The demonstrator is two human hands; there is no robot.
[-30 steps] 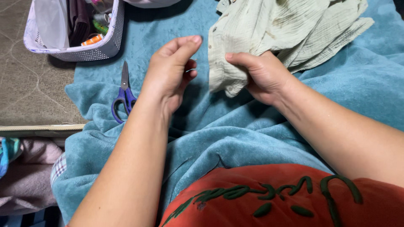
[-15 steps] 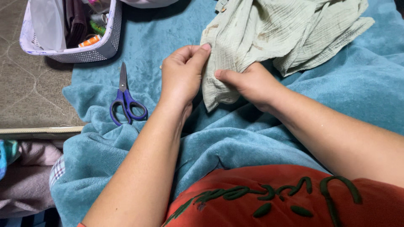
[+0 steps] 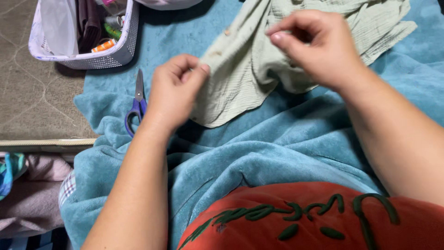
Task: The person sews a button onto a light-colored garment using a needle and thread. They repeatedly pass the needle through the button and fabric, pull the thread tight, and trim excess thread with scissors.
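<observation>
A pale green crinkled garment (image 3: 240,78) with a small button lies spread on a teal towel (image 3: 286,139) over my lap. At the garment's left edge, my left hand (image 3: 173,90) pinches the cloth between thumb and forefinger. My right hand (image 3: 319,46) is lifted above the garment with thumb and forefinger pressed together. I see nothing between those fingertips, and anything thin held there is too small to tell.
Blue-handled scissors (image 3: 138,99) lie on the towel just left of my left hand. A white perforated basket (image 3: 118,53) of sewing items stands at the back left on a grey-brown mat (image 3: 32,102). Folded cloths (image 3: 27,194) lie at the lower left.
My right hand let go of the garment and rose up and to the right with pinched fingers. My left hand took the garment's edge and drew it left.
</observation>
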